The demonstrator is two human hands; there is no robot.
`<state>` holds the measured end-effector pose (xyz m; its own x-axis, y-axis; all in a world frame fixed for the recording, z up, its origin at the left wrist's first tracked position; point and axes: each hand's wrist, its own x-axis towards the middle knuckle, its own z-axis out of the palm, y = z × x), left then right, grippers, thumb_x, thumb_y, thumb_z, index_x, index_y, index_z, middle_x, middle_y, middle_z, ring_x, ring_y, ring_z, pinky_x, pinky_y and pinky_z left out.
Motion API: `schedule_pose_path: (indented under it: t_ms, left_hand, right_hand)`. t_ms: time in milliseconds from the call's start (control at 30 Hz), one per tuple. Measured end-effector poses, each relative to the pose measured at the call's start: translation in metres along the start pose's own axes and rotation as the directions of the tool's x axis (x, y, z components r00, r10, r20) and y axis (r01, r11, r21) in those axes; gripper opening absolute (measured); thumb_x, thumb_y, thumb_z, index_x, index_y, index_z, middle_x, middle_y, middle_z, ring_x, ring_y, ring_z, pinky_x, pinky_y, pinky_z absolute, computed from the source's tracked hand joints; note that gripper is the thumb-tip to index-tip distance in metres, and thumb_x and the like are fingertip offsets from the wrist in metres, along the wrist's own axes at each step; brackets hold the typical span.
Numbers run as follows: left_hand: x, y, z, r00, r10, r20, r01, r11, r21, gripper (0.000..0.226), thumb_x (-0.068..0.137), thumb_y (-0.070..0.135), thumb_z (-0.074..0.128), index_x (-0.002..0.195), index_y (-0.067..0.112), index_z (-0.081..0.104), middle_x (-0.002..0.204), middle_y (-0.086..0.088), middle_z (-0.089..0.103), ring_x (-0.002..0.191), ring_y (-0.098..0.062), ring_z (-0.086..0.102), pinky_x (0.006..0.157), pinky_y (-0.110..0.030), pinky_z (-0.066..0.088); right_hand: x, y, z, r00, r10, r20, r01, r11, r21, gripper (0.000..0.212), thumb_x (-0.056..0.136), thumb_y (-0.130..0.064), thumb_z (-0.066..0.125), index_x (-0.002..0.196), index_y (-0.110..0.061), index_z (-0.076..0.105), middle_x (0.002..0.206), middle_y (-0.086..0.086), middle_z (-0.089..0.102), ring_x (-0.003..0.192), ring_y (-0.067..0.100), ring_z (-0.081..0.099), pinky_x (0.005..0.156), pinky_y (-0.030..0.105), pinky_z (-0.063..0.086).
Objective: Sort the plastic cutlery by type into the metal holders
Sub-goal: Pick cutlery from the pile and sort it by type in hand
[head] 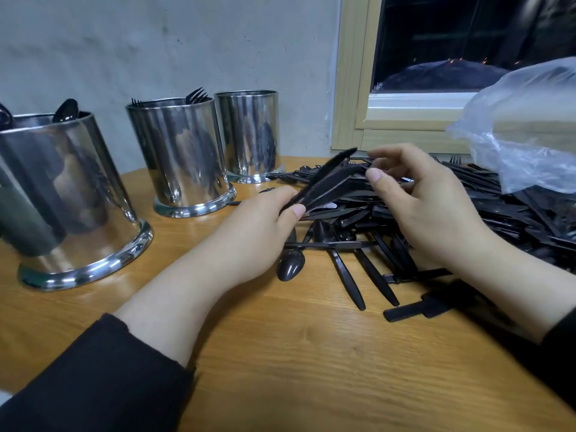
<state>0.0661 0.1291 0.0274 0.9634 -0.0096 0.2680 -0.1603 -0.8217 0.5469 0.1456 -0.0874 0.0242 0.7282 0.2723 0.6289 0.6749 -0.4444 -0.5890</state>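
Knives (324,185), a small black bundle of them, sit in the left hand (265,213), whose thumb and curled fingers clamp the handle ends while the blades fan up toward one o'clock. The right hand (427,207) is at three o'clock of that bundle, its fingers loosely bent and its thumb tip just beside the upper blades; whether it actually pinches one I cannot tell. Under and beyond both hands, from three to one o'clock on the wooden table (280,353), spreads the heap of black plastic cutlery (467,213), knives, forks and spoons mixed. One loose spoon (290,267) lies bowl-down at six o'clock of the left hand, close to the wrist. A crumpled clear plastic bag (526,129) rests on the heap at the right edge.

Three metal holders stand in a row at nine to eleven o'clock of the hands: the nearest holder (68,201) shows spoon bowls above its rim, the middle holder (180,157) shows fork tines, and the far holder (249,135) shows nothing above its rim. Behind the heap is a window frame (352,88).
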Motion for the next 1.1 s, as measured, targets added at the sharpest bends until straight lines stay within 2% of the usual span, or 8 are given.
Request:
schedule_pose_path:
  t_ms: [167,267,367,500,700,833,1000,1100]
  left_hand:
    - [0.0028,-0.0030,0.0003,0.991,-0.087,-0.106,0.080,0.994,-0.077,0.024,0.108,0.037,0.043,0.094,0.027,0.060,0.076,0.002,0.058,0.065,-0.008,0.051,0.057,-0.026,0.035]
    - [0.0039,-0.0063,0.0004,0.980,-0.100,-0.173,0.083,0.991,-0.104,0.023,0.104,0.041,0.052,0.086,0.029,0.060,0.070,0.010,0.055,0.061,-0.001,0.049,0.055,-0.022,0.031]
    - [0.0042,-0.0072,0.0007,0.974,-0.106,-0.199,0.086,0.990,-0.109,0.026,0.102,0.042,0.054,0.086,0.024,0.061,0.070,0.006,0.055,0.065,-0.011,0.049,0.059,-0.030,0.034]
    - [0.0040,-0.0056,-0.0008,0.961,-0.131,-0.245,0.103,0.987,-0.125,0.028,0.101,0.045,0.056,0.090,0.021,0.065,0.081,0.000,0.065,0.078,-0.017,0.057,0.065,-0.028,0.039]
    - [0.0037,-0.0046,-0.0005,0.956,-0.118,-0.270,0.093,0.990,-0.104,0.039,0.104,0.044,0.050,0.073,0.021,0.047,0.062,0.006,0.048,0.058,-0.014,0.044,0.055,-0.032,0.030]
    - [0.0058,-0.0071,-0.0012,0.943,-0.113,-0.312,0.066,0.985,-0.158,0.040,0.105,0.046,0.048,0.077,0.017,0.049,0.063,0.002,0.051,0.059,-0.020,0.047,0.058,-0.034,0.036]
    - [0.0056,-0.0072,-0.0033,0.935,-0.082,-0.346,0.058,0.995,-0.080,0.047,0.104,0.048,0.044,0.080,0.009,0.054,0.069,-0.006,0.063,0.069,-0.022,0.060,0.065,-0.038,0.047]
    - [0.0059,-0.0081,-0.0026,0.940,-0.092,-0.329,0.072,0.995,-0.070,0.044,0.104,0.046,0.046,0.080,0.013,0.061,0.060,0.015,0.060,0.063,0.000,0.055,0.056,-0.015,0.036]
  right_hand:
    - [-0.0001,0.0026,-0.0054,0.971,0.021,0.239,0.040,0.969,-0.245,0.020,0.095,-0.049,0.058,0.092,-0.031,0.068,0.080,-0.012,0.067,0.077,0.001,0.060,0.068,0.026,0.048]
    - [0.0014,0.0008,-0.0091,0.897,0.029,0.441,0.139,0.929,-0.343,0.029,0.086,-0.060,0.061,0.092,-0.034,0.070,0.085,-0.018,0.063,0.079,-0.001,0.058,0.069,0.025,0.047]
    - [0.0009,0.0037,-0.0079,0.823,0.036,0.566,0.220,0.899,-0.378,0.034,0.082,-0.064,0.061,0.098,-0.035,0.070,0.094,-0.021,0.060,0.087,-0.002,0.057,0.077,0.025,0.049]
    - [0.0010,0.0090,-0.0051,0.814,0.025,0.580,0.237,0.897,-0.372,0.023,0.085,-0.054,0.067,0.095,-0.034,0.070,0.093,-0.019,0.059,0.088,-0.002,0.055,0.081,0.029,0.049]
    - [-0.0008,0.0073,-0.0033,0.826,0.000,0.564,0.221,0.920,-0.323,0.016,0.085,-0.048,0.071,0.092,-0.034,0.066,0.090,-0.016,0.059,0.084,-0.002,0.054,0.070,0.015,0.040]
    - [-0.0016,0.0060,-0.0031,0.847,-0.015,0.532,0.198,0.936,-0.289,0.017,0.083,-0.049,0.070,0.091,-0.034,0.067,0.083,-0.016,0.062,0.079,0.002,0.057,0.068,0.021,0.045]
    - [-0.0014,0.0062,-0.0024,0.836,-0.067,0.545,0.259,0.923,-0.284,0.011,0.090,-0.041,0.066,0.091,-0.030,0.069,0.086,-0.016,0.063,0.084,0.001,0.056,0.073,0.019,0.042]
    - [-0.0015,0.0068,0.0002,0.833,-0.109,0.543,0.313,0.901,-0.299,0.007,0.094,-0.036,0.062,0.091,-0.032,0.067,0.085,-0.019,0.059,0.085,-0.005,0.052,0.076,0.017,0.038]
